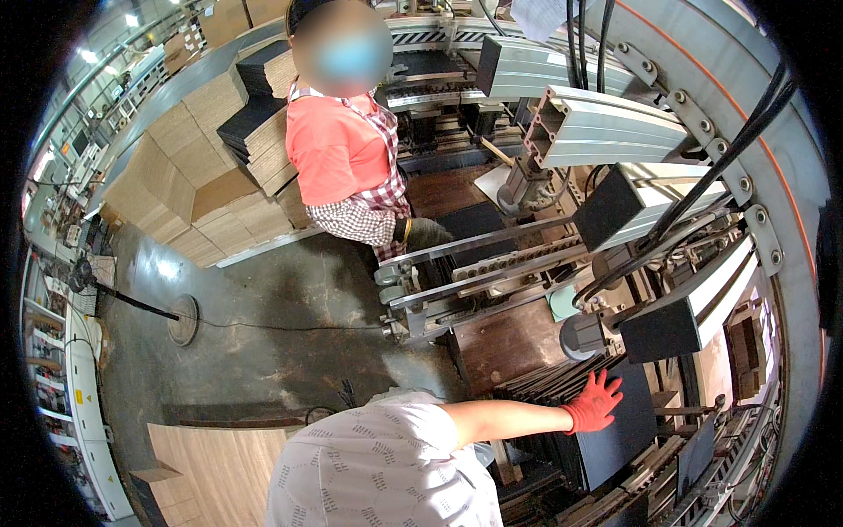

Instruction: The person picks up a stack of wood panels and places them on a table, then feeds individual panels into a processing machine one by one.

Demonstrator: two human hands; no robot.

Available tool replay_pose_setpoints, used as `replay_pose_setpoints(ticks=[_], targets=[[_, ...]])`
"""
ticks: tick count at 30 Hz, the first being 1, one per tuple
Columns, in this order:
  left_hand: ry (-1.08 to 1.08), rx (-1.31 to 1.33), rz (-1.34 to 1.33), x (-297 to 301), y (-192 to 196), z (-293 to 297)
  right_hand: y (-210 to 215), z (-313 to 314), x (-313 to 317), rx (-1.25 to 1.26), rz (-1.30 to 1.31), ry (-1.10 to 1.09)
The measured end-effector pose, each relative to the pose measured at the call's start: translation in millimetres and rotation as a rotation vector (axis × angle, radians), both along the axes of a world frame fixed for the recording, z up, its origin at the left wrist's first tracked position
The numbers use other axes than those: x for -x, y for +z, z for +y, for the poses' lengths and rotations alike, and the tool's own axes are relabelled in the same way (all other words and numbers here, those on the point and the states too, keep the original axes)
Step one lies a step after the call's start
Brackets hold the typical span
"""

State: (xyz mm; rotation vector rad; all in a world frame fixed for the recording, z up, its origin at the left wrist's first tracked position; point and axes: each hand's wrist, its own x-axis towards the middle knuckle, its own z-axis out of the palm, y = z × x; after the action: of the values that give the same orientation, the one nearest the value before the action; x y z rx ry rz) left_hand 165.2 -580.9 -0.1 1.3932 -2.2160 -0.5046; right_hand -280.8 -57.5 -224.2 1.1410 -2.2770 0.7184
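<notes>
While a co-worker point(342, 149) is tending the far end of the machine point(562, 263), the right hand point(595, 402), red-gloved, fingers spread apart, is pressing flat on the dark boards point(615, 439) stacked upright in the feeder, many remaining; the left hand is lying out of view.

brown cartons point(224, 18): stacked at top left, behind the board piles | yellow label point(77, 397): small, on white cabinet at left edge | white paper sheet point(537, 16): hangs at top, above machine
</notes>
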Motion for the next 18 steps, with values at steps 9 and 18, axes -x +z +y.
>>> replay_pose_setpoints(ticks=[9, 18], targets=[[-0.014, -0.027, -0.024, -2.9, 6.3, 1.7, -5.7, -7.0, 6.1, 0.02, 0.08, 0.054], [-0.024, -0.072, -0.054, -6.0, 7.3, 0.8, -5.9, -9.6, 8.5, -0.015, 0.089, 0.081]])
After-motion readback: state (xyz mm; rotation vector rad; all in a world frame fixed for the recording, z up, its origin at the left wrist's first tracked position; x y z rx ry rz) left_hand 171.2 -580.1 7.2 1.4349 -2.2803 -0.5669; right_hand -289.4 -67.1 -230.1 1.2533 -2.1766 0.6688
